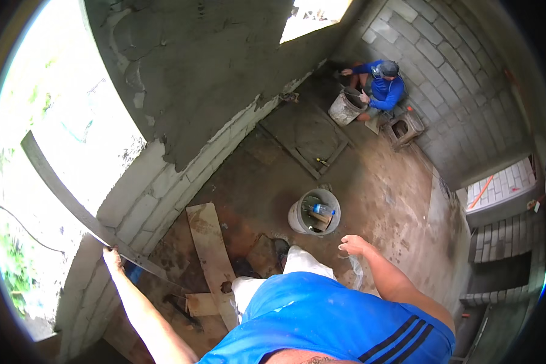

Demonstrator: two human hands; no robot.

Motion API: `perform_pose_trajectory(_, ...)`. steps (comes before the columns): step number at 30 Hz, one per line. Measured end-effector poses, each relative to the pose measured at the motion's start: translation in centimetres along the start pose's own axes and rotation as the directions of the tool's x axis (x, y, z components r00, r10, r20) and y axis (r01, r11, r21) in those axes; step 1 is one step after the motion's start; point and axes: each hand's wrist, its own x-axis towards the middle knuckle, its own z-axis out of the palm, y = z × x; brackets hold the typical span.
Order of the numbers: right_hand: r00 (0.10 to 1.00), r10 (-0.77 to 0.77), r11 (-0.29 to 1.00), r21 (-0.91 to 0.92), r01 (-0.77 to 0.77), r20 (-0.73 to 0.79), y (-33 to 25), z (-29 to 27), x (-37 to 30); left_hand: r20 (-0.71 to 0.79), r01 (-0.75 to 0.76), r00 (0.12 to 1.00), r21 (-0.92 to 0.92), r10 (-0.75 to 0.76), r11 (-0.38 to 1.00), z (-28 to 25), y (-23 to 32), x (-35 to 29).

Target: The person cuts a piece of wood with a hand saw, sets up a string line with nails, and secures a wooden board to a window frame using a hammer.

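Observation:
My left hand (112, 258) is closed around a long, flat straightedge (67, 191). The straightedge slants from the bright wall opening down past the low block wall, and its lower end reaches over the floor. In front of my body, my right hand (353, 244) has its fingers curled together. A thin, clear, plastic-like piece (358, 273) hangs just below that hand; whether the fingers hold it is hard to make out. Closest to the right hand stands a whitish bucket (295, 219), with a clear bottle with a blue label (323, 210) and other items inside.
Long boards (209, 242) lie on the floor left of my legs. Farther off is a wooden frame (297, 159) on the floor. A co-worker in blue (387, 88) crouches by another bucket (344, 110) and a hollow block (406, 127). A part-plastered wall (194, 79) runs along the left.

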Motion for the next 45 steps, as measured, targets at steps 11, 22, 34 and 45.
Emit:
perform_pose_trajectory(11, 0.97, 0.134, 0.977, 0.134, -0.163, 0.203, -0.9, -2.2, 4.3, -0.407, 0.112, 0.911, 0.413, 0.073, 0.904, 4.5, 1.4, -1.4)
perform_pose_trajectory(22, 0.992, -0.105, 0.991, 0.087, 0.098, 0.076, -11.6, -16.9, 22.9, -0.565, 0.281, 0.799, 0.655, 0.207, 0.701, 6.7, 3.9, 2.6)
perform_pose_trajectory(34, 0.997, -0.065, 0.975, 0.218, 0.053, 0.048, -13.5, -28.0, 36.7, -0.543, 0.459, 0.645, -0.287, -0.537, 0.841, 9.8, 8.5, 2.8)
perform_pose_trajectory(45, 0.988, -0.127, 0.976, 0.189, 0.108, 0.091, -20.6, -32.4, 39.8, -0.269, 0.567, 0.696, -0.364, -0.666, 0.739, 20.7, 0.7, -5.8)
